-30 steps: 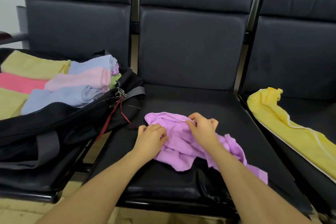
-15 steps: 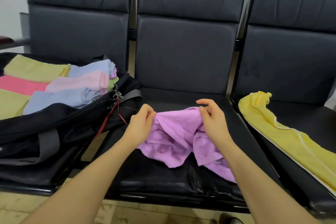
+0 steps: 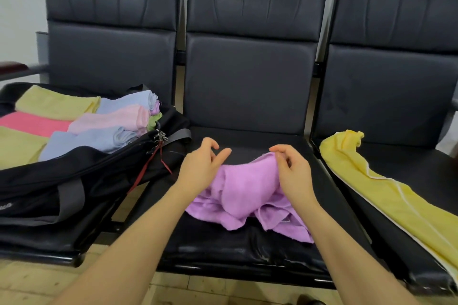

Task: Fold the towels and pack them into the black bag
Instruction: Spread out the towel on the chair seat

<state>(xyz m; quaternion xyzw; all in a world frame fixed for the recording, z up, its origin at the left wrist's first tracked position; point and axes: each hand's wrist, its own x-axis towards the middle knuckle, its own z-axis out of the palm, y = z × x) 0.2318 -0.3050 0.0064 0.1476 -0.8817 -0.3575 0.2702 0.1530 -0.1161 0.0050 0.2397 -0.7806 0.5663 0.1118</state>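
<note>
Roughly mid-task: black bag [image 3: 81,178] holds several folded towels, your right hand [image 3: 292,173] pinches the unfolded purple towel [image 3: 245,193], left hand [image 3: 200,168] loose, yellow towel [image 3: 386,195] untouched.

Purple towel [image 3: 247,188], yellow towel [image 3: 386,188] — black bag [image 3: 81,176], black seats [image 3: 247,82].

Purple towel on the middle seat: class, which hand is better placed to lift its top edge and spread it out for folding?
Right. The right hand already pinches the purple towel at its raised top edge, while the left hand hovers beside it, fingers loose, holding nothing.
</note>
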